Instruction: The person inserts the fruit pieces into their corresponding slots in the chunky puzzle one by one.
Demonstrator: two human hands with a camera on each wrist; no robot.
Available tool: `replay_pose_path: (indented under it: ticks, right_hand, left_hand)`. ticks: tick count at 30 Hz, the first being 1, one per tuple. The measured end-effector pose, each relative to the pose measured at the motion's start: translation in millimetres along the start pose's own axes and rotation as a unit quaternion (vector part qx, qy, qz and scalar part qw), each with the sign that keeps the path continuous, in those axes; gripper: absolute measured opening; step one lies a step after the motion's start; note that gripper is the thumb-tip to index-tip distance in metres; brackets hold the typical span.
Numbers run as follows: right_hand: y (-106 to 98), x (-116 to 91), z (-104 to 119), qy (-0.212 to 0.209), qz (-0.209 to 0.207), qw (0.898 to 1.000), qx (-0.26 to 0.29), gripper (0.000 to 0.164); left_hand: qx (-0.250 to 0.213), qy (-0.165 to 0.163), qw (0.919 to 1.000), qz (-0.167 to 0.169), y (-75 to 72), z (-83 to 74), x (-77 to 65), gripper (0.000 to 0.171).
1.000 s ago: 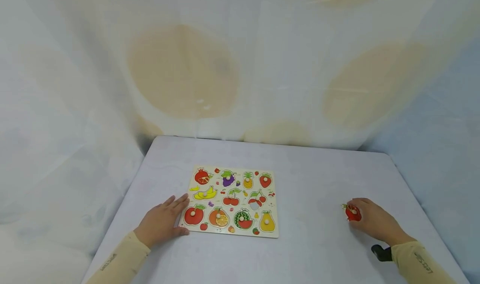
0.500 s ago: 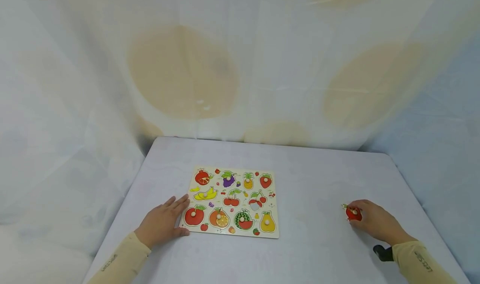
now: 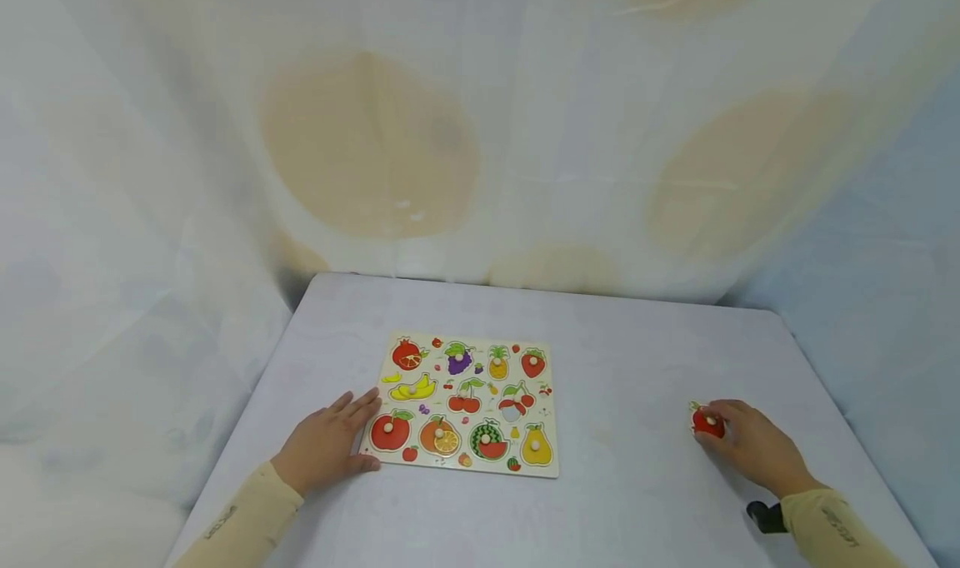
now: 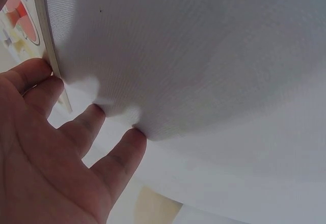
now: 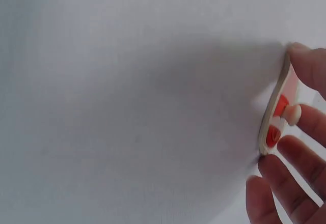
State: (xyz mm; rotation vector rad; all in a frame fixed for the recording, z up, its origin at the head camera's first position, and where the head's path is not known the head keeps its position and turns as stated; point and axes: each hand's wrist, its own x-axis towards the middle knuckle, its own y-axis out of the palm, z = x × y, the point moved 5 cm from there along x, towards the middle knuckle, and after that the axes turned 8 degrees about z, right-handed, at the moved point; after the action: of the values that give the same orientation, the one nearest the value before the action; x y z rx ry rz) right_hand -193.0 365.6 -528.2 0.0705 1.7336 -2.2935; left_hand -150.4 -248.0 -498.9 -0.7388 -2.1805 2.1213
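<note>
A fruit peg puzzle board [image 3: 480, 460] lies flat on the table, left of centre in the head view. My left hand [image 3: 321, 445] rests at its left edge, fingers extended. In the left wrist view the thumb-side fingers touch the board's edge and the other fingertips touch the cloth. On the right, my right hand [image 3: 757, 447] holds a red pomegranate puzzle piece [image 3: 701, 425] by its edges. The right wrist view shows the thumb on one end of the piece [image 5: 279, 107] and fingers at the other, with one finger at its round knob [image 5: 292, 114].
White cloth covers the table [image 3: 622, 368]. A pale curtain [image 3: 555, 135] with tan circles hangs behind it and along both sides. A black device [image 3: 765, 516] is at my right wrist.
The pomegranate piece has turned slightly in my right hand and shifted a little to the right. My left hand and the board have stayed in place.
</note>
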Motion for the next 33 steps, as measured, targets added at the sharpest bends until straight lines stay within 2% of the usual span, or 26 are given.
replay_pose_path:
  ticks: [4, 10, 19, 26, 33]
  right_hand:
    - [0, 0, -1, 0.008, -0.001, 1.0, -0.005, 0.059]
    - [-5, -7, -1, -0.038, 0.016, 0.999, 0.005, 0.05]
    - [-5, -4, 1, -0.088, 0.001, 0.996, -0.001, 0.052]
    - [-8, 1, -2, -0.088, -0.012, 0.996, -0.01, 0.05]
    - [-5, 5, -5, -0.067, 0.001, 0.998, -0.002, 0.051]
  left_hand:
    - [0.001, 0.0, 1.0, 0.004, -0.2, -1.6, 0.4, 0.094]
    - [-0.007, -0.006, 0.9999, 0.009, -2.2, -4.5, 0.8, 0.093]
    - [-0.005, -0.018, 0.9997, 0.015, 4.8, 2.0, 3.7, 0.096]
    - [0.0, -0.012, 0.9999, 0.007, 5.4, 3.8, 4.7, 0.095]
    - [0.009, -0.013, 0.9998, 0.01, 6.4, 3.5, 5.6, 0.096]
